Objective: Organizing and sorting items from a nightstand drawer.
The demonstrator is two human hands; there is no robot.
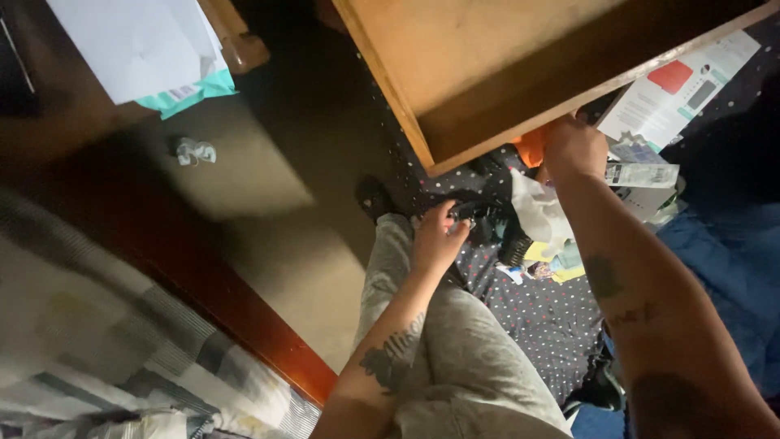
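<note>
Dim room, beige carpet floor (284, 187). Left hand (439, 236) closed on small black device (474, 211), just below tilted wooden drawer (487, 65). Right hand (573, 146) gripped drawer's lower edge; fingers hidden. Sorting drawer's contents seemed underway; white cloth (540, 211), papers (678, 89) beside drawer.

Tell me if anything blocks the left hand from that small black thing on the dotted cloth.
Nothing visible does: the left hand already touches the black object, fingers curled on its near end. The right hand is apart, under the wooden drawer.
</note>
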